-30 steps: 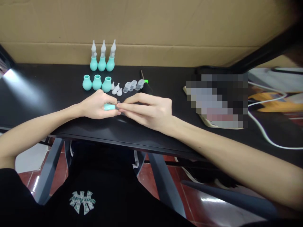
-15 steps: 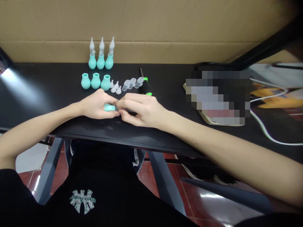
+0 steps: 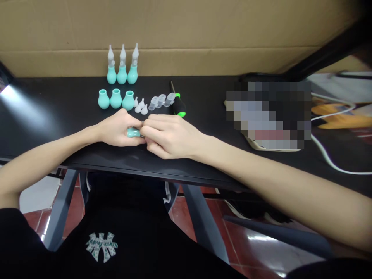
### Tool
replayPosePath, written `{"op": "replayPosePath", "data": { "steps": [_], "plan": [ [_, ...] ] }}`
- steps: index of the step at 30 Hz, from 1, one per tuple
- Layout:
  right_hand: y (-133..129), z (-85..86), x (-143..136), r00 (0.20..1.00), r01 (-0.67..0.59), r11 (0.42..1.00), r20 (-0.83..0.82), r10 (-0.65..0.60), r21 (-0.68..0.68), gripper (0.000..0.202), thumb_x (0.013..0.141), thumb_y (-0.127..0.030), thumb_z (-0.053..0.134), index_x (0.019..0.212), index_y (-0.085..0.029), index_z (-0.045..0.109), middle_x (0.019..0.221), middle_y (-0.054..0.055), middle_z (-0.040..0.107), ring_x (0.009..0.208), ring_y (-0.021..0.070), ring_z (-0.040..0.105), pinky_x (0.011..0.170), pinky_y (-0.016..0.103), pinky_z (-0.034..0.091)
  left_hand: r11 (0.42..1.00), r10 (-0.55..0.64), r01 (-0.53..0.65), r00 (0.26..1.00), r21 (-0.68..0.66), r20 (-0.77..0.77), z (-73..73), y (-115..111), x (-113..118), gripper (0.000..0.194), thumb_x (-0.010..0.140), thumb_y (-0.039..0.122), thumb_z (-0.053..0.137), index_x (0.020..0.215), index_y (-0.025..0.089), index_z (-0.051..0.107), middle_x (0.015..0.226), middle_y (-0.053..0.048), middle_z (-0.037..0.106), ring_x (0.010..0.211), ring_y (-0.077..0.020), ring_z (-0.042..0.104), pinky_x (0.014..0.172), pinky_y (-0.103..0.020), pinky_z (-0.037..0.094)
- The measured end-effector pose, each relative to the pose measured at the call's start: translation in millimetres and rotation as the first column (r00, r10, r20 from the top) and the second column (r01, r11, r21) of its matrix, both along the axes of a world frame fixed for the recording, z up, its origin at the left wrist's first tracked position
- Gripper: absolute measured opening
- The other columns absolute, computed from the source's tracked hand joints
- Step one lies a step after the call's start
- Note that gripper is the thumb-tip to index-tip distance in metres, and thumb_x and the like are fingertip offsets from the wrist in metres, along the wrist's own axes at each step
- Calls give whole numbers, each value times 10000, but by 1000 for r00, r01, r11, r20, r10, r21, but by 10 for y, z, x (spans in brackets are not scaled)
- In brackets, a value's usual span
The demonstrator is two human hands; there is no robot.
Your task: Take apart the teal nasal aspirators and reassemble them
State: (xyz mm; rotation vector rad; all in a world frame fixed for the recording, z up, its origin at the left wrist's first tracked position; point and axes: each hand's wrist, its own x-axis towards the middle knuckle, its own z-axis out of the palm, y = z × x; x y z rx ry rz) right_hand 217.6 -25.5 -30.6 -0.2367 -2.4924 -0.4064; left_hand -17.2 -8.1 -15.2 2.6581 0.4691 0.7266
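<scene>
My left hand (image 3: 117,128) is wrapped round a teal squeeze bulb (image 3: 133,133), lying sideways with its mouth toward the right. At that mouth, the fingers of my right hand (image 3: 171,136) are pressed together and cover whatever sits there. Just beyond my hands stand three open teal bulbs (image 3: 116,99) in a row. Small white nozzle tips (image 3: 141,105) lie beside them, then three clear plastic connectors (image 3: 160,101). Farther back, three assembled nasal aspirators (image 3: 122,73) stand upright, each a teal bulb with a clear middle and white tip.
A screwdriver (image 3: 179,105) with a black and green handle lies right of the connectors. On the right, a blurred-out device (image 3: 264,116) rests on the black table (image 3: 200,167), with a white cable (image 3: 328,157) beyond it. A cardboard wall (image 3: 186,31) closes off the back.
My right hand has shifted slightly left and its fingers have closed farther over the bulb's mouth. My left hand keeps its hold. The view has tilted a little.
</scene>
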Motion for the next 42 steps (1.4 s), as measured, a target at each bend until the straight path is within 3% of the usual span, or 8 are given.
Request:
{"op": "replayPosePath", "data": {
  "steps": [4,7,13,20,27,32,37,42],
  "plan": [
    [13,-62,17,995,17,988,-91,-31,-155,174,1081,-176,460,1070,-180,634,862,40,671,721,180,603,666,296,504,999,-10,10,1000,-42,7,47,-13,-28,309,961,387,657,729,185,657,526,74,495,459,-63,379,548,-248,331],
    [32,-125,55,988,-21,978,-152,-11,-209,220,1128,-212,491,1251,-176,670,962,59,728,818,181,687,746,296,564,996,17,-18,1000,-89,-13,82,-23,-38,319,960,403,648,727,186,670,531,69,496,492,-70,389,557,-243,332],
    [30,-150,122,988,-46,987,-154,21,-155,158,1144,-239,562,1126,-214,717,989,62,735,873,172,716,753,288,605,988,32,-37,999,-149,-42,111,-52,-34,321,928,402,681,696,181,677,531,72,477,518,-72,337,549,-242,309],
    [17,-122,131,977,-144,980,-176,119,-138,97,1109,-193,653,1177,-217,718,1009,52,760,886,153,729,789,272,628,981,39,-50,997,-189,-60,121,-60,-41,301,891,406,686,694,179,690,516,64,484,520,-75,380,550,-238,320],
    [5,-119,134,993,-83,970,-105,60,-227,204,1162,-295,565,1047,-206,708,993,72,737,899,176,727,787,301,626,991,4,-11,999,-137,-52,111,-48,-35,324,914,413,680,685,186,647,524,78,457,508,-70,327,555,-245,310],
    [7,-96,148,987,-74,924,-160,14,-375,281,1170,-437,546,1118,-201,690,1003,64,773,864,178,751,752,282,608,996,28,-34,997,-83,-69,105,-49,-40,306,934,406,651,722,188,685,538,69,489,501,-76,341,573,-255,332],
    [-49,-1,143,987,-23,907,-154,-46,-421,195,1128,-312,557,1058,-194,696,937,40,780,780,162,728,722,272,562,997,48,-54,994,-57,-102,91,-55,-40,264,932,404,663,806,189,751,530,57,551,475,-84,400,584,-258,365],
    [-123,135,148,992,24,851,-91,-84,-525,135,1082,-260,598,1048,-201,714,922,35,784,771,164,734,721,284,566,997,67,-70,989,-18,-132,81,-78,-24,239,931,377,632,873,193,773,546,35,614,468,-101,461,601,-265,382]
  ]
}}
